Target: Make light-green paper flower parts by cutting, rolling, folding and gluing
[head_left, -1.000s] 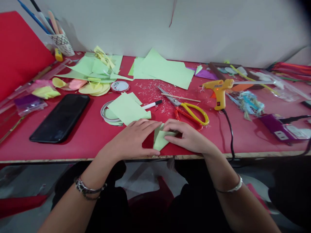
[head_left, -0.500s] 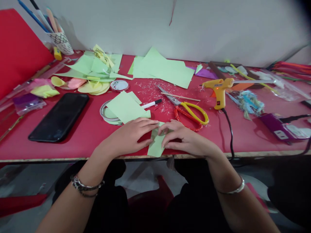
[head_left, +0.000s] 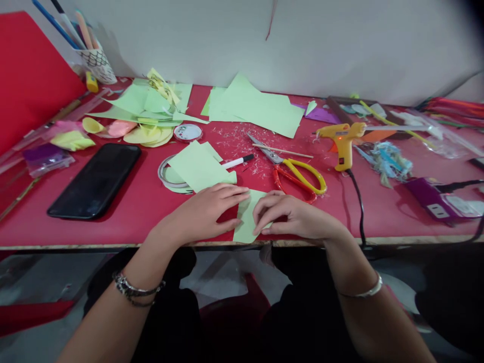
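Observation:
A light green piece of paper lies at the desk's front edge, between my two hands. My left hand rests with its fingers stretched out, the fingertips on the paper's left side and the thumb apart from the index finger. On the right side of the sheet, my right hand has its fingers curled down and its fingertips and thumb pinched at the paper. Its fingers cover part of that side. Just beyond my hands, more green paper lies over a tape roll, beside a white marker.
Scissors with red and yellow handles lie beyond my right hand, under a thin stick. A yellow glue gun stands farther right, its cord crossing the front edge. A black phone lies left.
The green paper between my hands shows wider than before, spreading to the right. My right hand has shifted slightly right with its fingers drawn closer together. My left hand stays almost in place.

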Action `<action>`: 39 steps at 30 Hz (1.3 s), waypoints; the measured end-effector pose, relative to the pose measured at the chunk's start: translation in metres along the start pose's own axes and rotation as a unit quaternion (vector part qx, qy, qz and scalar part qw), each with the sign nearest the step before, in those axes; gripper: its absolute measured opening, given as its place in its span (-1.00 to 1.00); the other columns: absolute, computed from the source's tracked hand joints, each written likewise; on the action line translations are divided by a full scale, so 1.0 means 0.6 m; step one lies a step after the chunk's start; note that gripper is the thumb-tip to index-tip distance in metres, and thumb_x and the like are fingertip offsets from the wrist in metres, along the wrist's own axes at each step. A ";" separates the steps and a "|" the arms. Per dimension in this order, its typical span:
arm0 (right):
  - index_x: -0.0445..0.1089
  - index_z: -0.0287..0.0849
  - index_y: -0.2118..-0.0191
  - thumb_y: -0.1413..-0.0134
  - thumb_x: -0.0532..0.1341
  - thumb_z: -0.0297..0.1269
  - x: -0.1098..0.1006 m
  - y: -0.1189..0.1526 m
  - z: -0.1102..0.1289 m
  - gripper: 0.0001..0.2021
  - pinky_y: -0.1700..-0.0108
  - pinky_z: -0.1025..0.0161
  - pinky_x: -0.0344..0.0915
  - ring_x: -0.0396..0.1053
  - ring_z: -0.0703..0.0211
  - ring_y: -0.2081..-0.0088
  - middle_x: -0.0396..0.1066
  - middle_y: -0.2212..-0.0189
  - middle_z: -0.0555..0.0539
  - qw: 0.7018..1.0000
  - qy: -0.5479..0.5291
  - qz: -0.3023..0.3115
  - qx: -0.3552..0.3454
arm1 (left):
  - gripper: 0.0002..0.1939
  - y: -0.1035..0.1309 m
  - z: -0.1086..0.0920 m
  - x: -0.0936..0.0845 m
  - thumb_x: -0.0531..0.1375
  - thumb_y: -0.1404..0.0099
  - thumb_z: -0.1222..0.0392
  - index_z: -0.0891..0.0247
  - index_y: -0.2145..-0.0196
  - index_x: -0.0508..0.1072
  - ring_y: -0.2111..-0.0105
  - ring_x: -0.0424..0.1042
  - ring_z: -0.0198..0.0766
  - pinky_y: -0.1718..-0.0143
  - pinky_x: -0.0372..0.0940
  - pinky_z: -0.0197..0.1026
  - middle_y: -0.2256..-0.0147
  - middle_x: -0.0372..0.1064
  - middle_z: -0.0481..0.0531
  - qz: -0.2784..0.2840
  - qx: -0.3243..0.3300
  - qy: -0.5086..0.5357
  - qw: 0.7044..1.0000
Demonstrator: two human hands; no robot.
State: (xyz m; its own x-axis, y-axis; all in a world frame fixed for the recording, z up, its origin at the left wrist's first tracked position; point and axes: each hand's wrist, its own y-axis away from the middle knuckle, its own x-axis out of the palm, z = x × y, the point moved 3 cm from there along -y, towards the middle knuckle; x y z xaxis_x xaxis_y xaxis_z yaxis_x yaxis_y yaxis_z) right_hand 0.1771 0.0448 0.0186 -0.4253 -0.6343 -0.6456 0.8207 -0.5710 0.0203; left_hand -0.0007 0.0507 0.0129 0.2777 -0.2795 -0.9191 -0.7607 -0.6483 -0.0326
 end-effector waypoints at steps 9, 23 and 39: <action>0.40 -0.24 0.39 -0.13 0.06 -0.34 -0.008 0.005 0.002 -0.80 0.17 0.28 0.18 0.27 0.28 0.29 0.33 0.36 -0.07 1.000 -0.019 0.015 -0.009 | -0.51 0.001 0.001 0.001 0.02 -0.25 0.03 0.12 -0.13 0.14 -0.14 0.03 -0.19 -0.11 0.02 -0.13 -0.17 0.06 -0.05 0.001 0.000 -0.003 1.000; 0.21 -0.22 0.51 -0.13 0.04 -0.31 0.036 -0.037 0.003 -0.79 0.39 0.34 0.00 0.12 0.32 0.48 0.20 0.55 0.04 0.955 0.211 -0.201 0.058 | -0.43 -0.006 -0.003 0.000 -0.04 -0.23 -0.15 0.13 -0.13 0.11 -0.10 0.05 -0.14 -0.07 0.05 -0.08 -0.15 0.07 -0.01 -0.003 -0.018 0.015 1.000; 0.28 -0.23 0.44 -0.12 0.04 -0.32 0.039 -0.049 0.002 -0.82 0.42 0.31 -0.02 0.11 0.26 0.48 0.20 0.52 -0.01 0.927 0.280 -0.211 0.132 | -0.45 -0.009 0.001 0.004 0.06 -0.17 -0.12 0.16 -0.07 0.20 -0.06 0.09 -0.09 -0.03 0.07 -0.06 -0.12 0.10 0.04 -0.017 -0.008 -0.017 1.000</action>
State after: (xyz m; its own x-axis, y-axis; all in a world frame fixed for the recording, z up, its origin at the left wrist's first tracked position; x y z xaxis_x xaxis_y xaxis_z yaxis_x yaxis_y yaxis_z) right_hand 0.1428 0.0462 0.0040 -0.3605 0.0023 -0.9327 0.4733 -0.8612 -0.1850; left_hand 0.0036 0.0536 0.0105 0.2831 -0.2326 -0.9304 -0.7409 -0.6691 -0.0582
